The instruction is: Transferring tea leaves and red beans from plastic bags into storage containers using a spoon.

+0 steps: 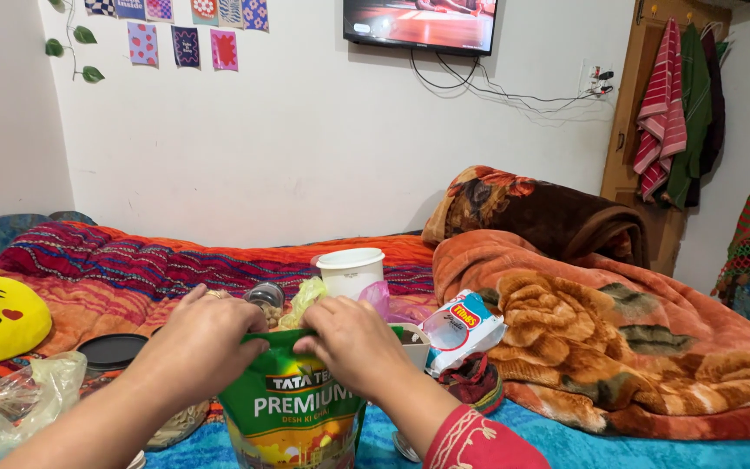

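1. Left hand [197, 343] and right hand [353, 340] each pinch the top edge of a green pouch [292, 408].
2. Pouch stands upright, directly before the person, low in the frame.
3. Just behind it: white lidded container [351, 270], small glass jar [266, 298].
4. Right of the pouch: white packet [462, 328], touching the orange floral blanket [644, 347].
5. Left of the pouch: black lid [111, 350].

Tea pouch [292, 417] — flexible stand-up packet, green upper body with white lettering, a yellow and orange printed scene toward the base. Upright, low in the head view at centre, its bottom cut off by the frame edge. Top edge pinched between both hands — left hand [201, 343] on the left corner, right hand [353, 343] on the right, fingers curled over the rim.
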